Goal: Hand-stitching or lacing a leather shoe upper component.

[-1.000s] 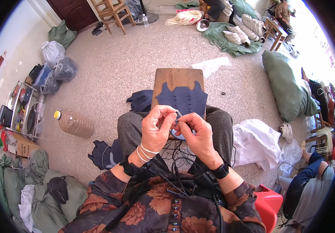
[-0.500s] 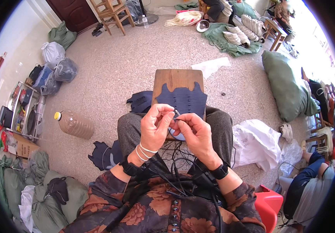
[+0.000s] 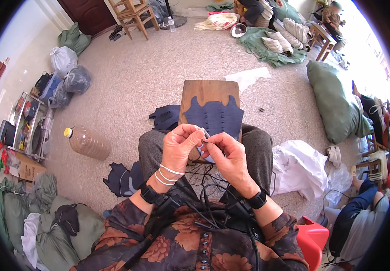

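Above my lap, my left hand and my right hand meet, thumbs and forefingers pinched. Between the fingertips is a small, thin, dark and pale piece; its kind is too small to make out, and the fingers cover most of it. Just beyond the hands, a dark navy cut piece of material with a row of small marks lies on a wooden stool or bench. To its left is another dark navy cut piece. Below my hands, black cables hang across my lap.
On the floor at left stands a large bottle with a yellow cap. White cloth lies at right, near a red stool. Green sacks lie at right and lower left. Other people sit at the far and right edges.
The view has shifted slightly, moving the whole scene a little to the right. My hands stay together, with the fingertips and small piece at a slightly different angle.
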Tool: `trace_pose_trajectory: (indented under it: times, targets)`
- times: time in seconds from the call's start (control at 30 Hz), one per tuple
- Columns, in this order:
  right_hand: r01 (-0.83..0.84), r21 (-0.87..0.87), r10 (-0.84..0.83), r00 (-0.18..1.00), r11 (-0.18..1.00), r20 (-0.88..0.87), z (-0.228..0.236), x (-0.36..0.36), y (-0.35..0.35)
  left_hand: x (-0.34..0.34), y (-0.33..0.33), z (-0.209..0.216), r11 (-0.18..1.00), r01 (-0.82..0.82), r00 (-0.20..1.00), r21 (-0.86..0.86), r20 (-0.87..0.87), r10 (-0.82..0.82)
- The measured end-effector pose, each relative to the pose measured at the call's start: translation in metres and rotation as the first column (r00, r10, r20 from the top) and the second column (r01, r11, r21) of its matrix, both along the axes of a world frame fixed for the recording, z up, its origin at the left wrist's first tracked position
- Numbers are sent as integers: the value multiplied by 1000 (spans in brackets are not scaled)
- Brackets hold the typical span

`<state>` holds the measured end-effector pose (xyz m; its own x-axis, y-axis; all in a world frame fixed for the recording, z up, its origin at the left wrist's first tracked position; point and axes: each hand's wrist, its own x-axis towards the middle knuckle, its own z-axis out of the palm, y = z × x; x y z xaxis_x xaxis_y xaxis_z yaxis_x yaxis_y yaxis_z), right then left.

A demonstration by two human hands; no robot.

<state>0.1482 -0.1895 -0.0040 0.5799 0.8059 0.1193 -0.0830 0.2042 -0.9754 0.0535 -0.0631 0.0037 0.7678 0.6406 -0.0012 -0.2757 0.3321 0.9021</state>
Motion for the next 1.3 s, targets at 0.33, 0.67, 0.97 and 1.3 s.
trace_pose_trajectory:
  times: [0.33, 0.67, 0.97, 1.3]
  targets:
    - [26, -18, -25, 998, 999, 60, -1, 0, 3, 1, -5, -6, 995, -19, 1000, -96, 12, 20]
    - [84, -5, -83, 993, 996, 87, 4, 1, 2, 5, -12, -5, 995, -6, 1000, -102, -8, 6]
    - [124, 28, -126, 982, 992, 137, -1, -1, 4, 10, -17, -3, 984, -28, 998, -178, 47, 37]
    - [142, 30, -145, 977, 989, 158, 4, 0, 3, 12, -19, -6, 989, -19, 997, -146, 74, 30]
